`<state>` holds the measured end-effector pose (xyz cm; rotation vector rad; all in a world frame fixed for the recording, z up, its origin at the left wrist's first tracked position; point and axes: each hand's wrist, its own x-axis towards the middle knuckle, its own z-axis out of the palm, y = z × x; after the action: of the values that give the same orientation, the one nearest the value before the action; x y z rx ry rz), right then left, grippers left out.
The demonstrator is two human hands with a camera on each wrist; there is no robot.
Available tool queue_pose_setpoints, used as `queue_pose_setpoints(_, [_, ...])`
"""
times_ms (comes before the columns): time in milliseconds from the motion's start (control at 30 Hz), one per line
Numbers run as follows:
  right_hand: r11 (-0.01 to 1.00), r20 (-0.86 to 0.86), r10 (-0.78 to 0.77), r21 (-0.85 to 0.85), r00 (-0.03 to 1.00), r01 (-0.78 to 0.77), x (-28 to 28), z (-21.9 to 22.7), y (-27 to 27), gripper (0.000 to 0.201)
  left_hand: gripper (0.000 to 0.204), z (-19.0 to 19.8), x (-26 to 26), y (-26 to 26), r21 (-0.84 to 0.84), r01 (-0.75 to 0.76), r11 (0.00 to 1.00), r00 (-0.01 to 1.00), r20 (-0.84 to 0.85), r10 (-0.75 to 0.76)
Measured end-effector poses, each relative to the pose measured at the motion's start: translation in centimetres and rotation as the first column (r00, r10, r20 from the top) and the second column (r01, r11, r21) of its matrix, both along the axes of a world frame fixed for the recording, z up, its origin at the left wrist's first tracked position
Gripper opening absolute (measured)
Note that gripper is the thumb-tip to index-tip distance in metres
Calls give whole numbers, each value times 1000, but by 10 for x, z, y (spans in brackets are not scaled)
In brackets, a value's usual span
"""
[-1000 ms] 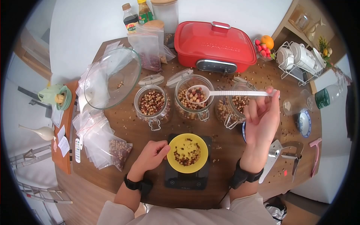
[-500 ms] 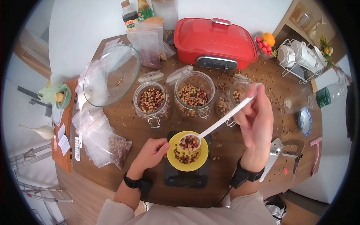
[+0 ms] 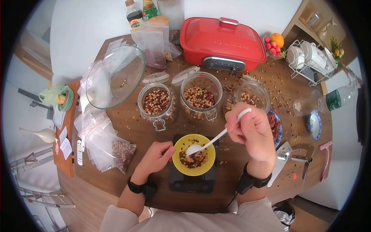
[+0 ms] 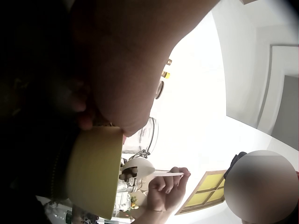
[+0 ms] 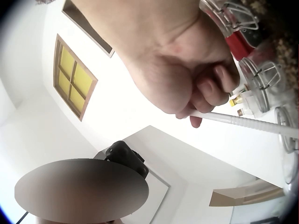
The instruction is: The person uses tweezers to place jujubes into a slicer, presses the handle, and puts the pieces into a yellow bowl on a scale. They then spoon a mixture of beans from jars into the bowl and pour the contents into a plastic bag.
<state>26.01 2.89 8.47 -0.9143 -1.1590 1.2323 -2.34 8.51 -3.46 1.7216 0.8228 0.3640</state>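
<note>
My right hand (image 3: 253, 133) grips the end of a long-handled white measuring spoon (image 3: 217, 138). The spoon's scoop (image 3: 194, 150) is tipped over inside a yellow bowl (image 3: 210, 168), which holds small round tan, red and dark kernels (image 3: 196, 161). Dark bits show at the scoop's edge in the left wrist view. Under the bowl is a black kitchen scale (image 3: 193, 185). My left hand (image 3: 156, 156) stays beside the bowl, fingers loosely curled, thumb right at the rim. In the right wrist view, curled fingers surround the white handle (image 5: 243, 122).
Open clip-top jars (image 3: 201, 113) of kernels stand behind the bowl. Plastic bags (image 3: 101, 145) and a glass lid (image 3: 116, 77) lie left; a red electric cooker (image 3: 222, 42) sits at the back. A patterned dish (image 3: 279, 140) and metal tools (image 3: 284, 154) are right, among scattered kernels.
The filled spoon has come from over the middle jar to the bowl and has been tipped over there. My right hand has moved toward the bowl and turned; the left has hardly moved.
</note>
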Motion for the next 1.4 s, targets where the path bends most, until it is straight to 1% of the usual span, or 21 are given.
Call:
queue_pose_setpoints(67, [1000, 4, 2, 22, 1000, -2, -1, 1, -1, 48, 35, 0, 0, 0, -1, -1, 1000, 1000, 2, 1])
queue_pose_setpoints(167, [997, -15, 56, 55, 998, -56, 3, -4, -1, 50, 35, 0, 0, 0, -11, -5, 1000, 1000, 1, 5])
queue_pose_setpoints(267, [993, -144, -97, 55, 985, 106, 0, -1, -3, 51, 36, -2, 0, -1, -20, -11, 1000, 1000, -11, 11])
queue_pose_setpoints(300, [984, -173, -142, 87, 975, 158, -2, 0, -2, 51, 36, -2, 0, -1, -22, -14, 1000, 1000, -16, 13])
queue_pose_setpoints(333, [972, -237, -193, 86, 952, 218, 0, 0, -1, 50, 36, -3, 0, -1, -22, -18, 1000, 1000, -14, 18])
queue_pose_setpoints(400, [940, -361, -287, 73, 887, 334, 3, -1, 0, 50, 36, -3, 0, -2, -20, -28, 999, 1000, -11, 27])
queue_pose_setpoints(433, [909, -434, -366, 24, 823, 417, 3, 1, 1, 49, 36, -2, 0, -2, -19, -21, 1000, 1000, -7, 21])
queue_pose_setpoints(533, [800, -483, -498, 64, 720, 596, 2, 1, 8, 47, 36, 1, 1, 0, -12, -7, 1000, 1000, 0, 7])
queue_pose_setpoints(567, [774, -455, -535, 73, 712, 629, 3, 1, 9, 45, 36, 1, 0, 0, -9, -5, 1000, 1000, 0, 5])
queue_pose_setpoints(667, [713, -279, -637, 140, 718, 687, 1, -4, 11, 44, 36, -1, 0, -1, -18, -7, 1000, 1000, 7, 8])
queue_pose_setpoints(767, [798, -53, -569, 204, 820, 567, -2, -8, 9, 41, 36, 0, 1, -1, -24, -5, 1000, 1000, 13, 5])
queue_pose_setpoints(867, [821, 180, -568, 187, 803, 539, -9, -8, 12, 36, 36, 0, 1, 0, -22, -1, 1000, 1000, 13, 1])
queue_pose_setpoints(900, [832, 253, -554, 192, 793, 521, -9, -10, 13, 29, 36, 0, 1, 0, -21, -1, 1000, 1000, 13, 1])
queue_pose_setpoints(1000, [856, 467, -517, 262, 718, 446, -11, -15, 21, 24, 36, 1, 1, -1, -35, -8, 999, 1000, 11, 9])
queue_pose_setpoints(1033, [870, 507, -490, 228, 709, 438, -12, -13, 21, 23, 36, 1, 0, -1, -29, -6, 1000, 1000, 10, 6])
queue_pose_setpoints(1133, [893, 553, -440, 192, 707, 406, -13, -10, 21, 25, 36, 1, 1, 0, -19, -1, 1000, 1000, 7, 1])
queue_pose_setpoints(1233, [861, 469, -500, 181, 728, 474, -14, -14, 23, 28, 35, 3, 1, 0, -17, -3, 1000, 1000, 5, 3])
queue_pose_setpoints(1333, [842, 412, -524, 124, 745, 524, -12, -13, 22, 33, 35, 2, 1, 0, -11, -3, 1000, 1000, 3, 3])
queue_pose_setpoints(1400, [846, 406, -515, 101, 755, 523, -10, -13, 21, 36, 35, 1, 1, 0, -10, -5, 1000, 1000, 6, 5])
